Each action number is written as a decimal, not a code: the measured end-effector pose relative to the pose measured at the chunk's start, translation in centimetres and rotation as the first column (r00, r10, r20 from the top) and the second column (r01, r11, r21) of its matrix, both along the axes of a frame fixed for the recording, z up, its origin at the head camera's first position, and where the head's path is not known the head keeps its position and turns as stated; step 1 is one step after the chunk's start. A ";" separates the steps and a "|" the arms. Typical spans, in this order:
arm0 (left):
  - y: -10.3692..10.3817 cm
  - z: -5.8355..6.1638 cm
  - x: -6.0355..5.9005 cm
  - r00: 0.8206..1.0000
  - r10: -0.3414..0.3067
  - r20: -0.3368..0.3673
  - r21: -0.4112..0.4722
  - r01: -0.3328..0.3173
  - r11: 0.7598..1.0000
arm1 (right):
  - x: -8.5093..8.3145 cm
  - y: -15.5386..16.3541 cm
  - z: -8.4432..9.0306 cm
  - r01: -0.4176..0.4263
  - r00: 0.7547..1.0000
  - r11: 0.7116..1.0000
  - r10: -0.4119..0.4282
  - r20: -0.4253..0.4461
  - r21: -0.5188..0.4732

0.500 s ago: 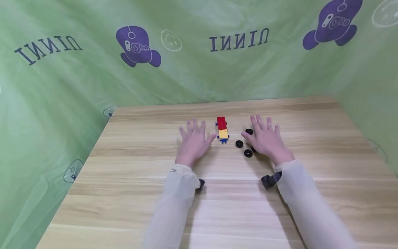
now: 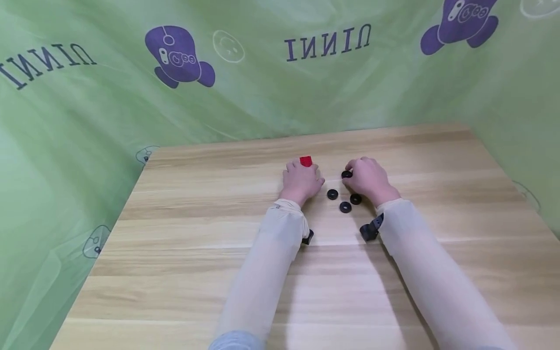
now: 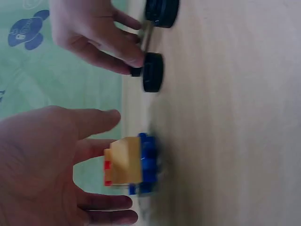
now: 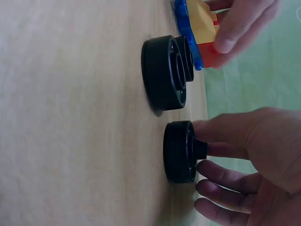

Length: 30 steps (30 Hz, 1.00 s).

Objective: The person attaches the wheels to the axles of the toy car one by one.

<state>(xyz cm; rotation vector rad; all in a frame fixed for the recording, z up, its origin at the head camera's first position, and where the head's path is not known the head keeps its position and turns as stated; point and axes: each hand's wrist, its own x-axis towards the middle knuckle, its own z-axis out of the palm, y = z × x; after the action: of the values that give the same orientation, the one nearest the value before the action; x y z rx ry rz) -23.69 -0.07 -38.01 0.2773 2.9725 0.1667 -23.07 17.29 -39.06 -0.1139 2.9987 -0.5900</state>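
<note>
My left hand [image 2: 302, 182] reaches over a toy car body of red, yellow and blue bricks. In the head view only the car's red end [image 2: 306, 161] shows past the fingers. The left wrist view has the yellow brick [image 3: 126, 161] on a blue base [image 3: 148, 160], with straight fingers around it and a gap below the thumb [image 3: 101, 121]. My right hand [image 2: 369, 179] pinches a black toy wheel [image 2: 347, 174] between thumb and fingers at the table; a nearer wheel [image 4: 179, 151] partly hides it in the right wrist view.
Three more black wheels lie between and below the hands: one on the left [image 2: 332, 194], one in front [image 2: 345, 207], one by the right wrist [image 2: 356, 199]. A green printed curtain [image 2: 262, 97] hangs behind the wooden table [image 2: 175, 233].
The left hand has moved right, from beside the car to over it. The right hand's spread fingers have closed in on the farthest wheel. The head view has tilted slightly.
</note>
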 end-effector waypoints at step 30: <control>-4.6 2.8 5.8 0.968 0.088 0.234 0.951 -0.247 0.186 | 5.3 -4.2 3.9 -0.012 0.998 0.400 -0.046 -0.033 -0.916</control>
<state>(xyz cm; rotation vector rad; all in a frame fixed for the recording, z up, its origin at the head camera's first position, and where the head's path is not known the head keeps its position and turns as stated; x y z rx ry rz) -17.92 -4.63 -35.22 0.0215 2.2174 2.0628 -17.80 13.07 -35.12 -0.1562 2.2665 -2.2082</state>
